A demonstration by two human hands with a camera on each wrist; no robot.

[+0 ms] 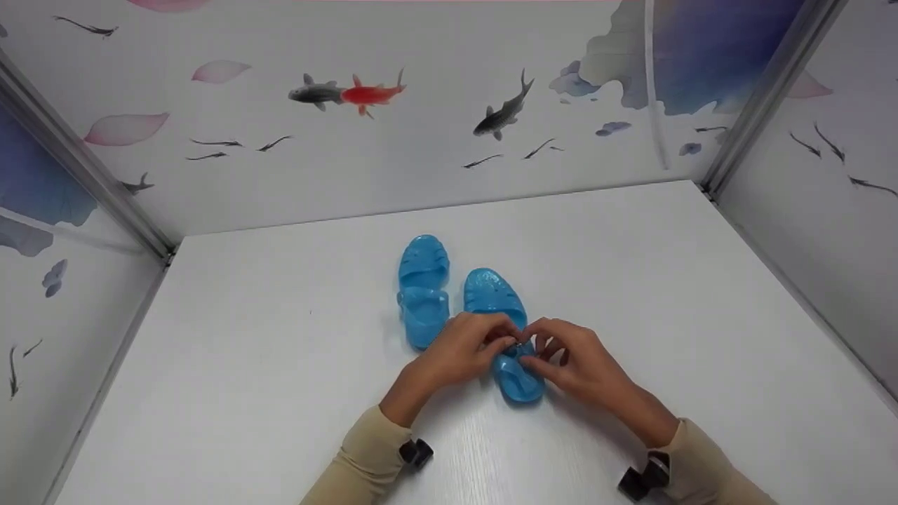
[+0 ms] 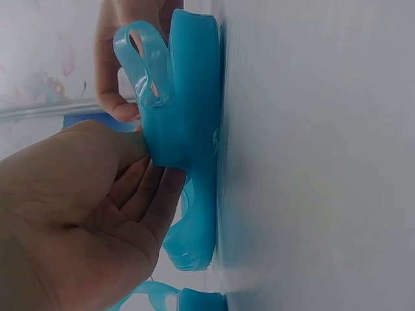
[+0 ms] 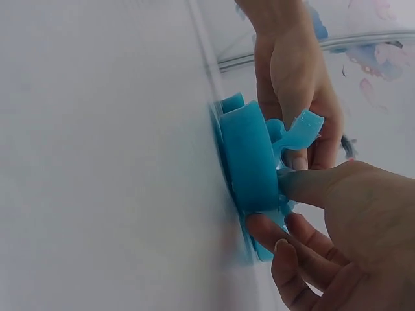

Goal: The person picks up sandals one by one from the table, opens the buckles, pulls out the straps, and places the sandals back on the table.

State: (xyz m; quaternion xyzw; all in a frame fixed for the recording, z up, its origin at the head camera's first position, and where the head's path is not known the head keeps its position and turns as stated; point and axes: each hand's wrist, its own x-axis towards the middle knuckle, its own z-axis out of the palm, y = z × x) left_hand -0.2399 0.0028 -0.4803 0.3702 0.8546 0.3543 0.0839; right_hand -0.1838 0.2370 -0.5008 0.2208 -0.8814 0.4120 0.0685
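Note:
Two blue jelly sandals are on the white table. Over the right-hand sandal [image 1: 493, 291], both hands meet at the strap, where a small shiny buckle [image 1: 518, 344] shows between the fingertips. My left hand [image 1: 466, 347] pinches the strap from the left side, its fingers reaching down by the sandal's inner edge. From the other side my right hand [image 1: 582, 358] grips the sandal at the strap with thumb and fingers. In the right wrist view a loop of strap [image 3: 305, 129] stands up above the sole [image 3: 249, 155]. The exact fingertip contact is partly hidden.
The other blue sandal [image 1: 424, 263] lies just left, toe pointing away, near the left hand. Around the white table [image 1: 280, 365] rise panels printed with fish and petals [image 1: 421, 154]. Dark wrist cameras [image 1: 416, 454] sit on both sleeves.

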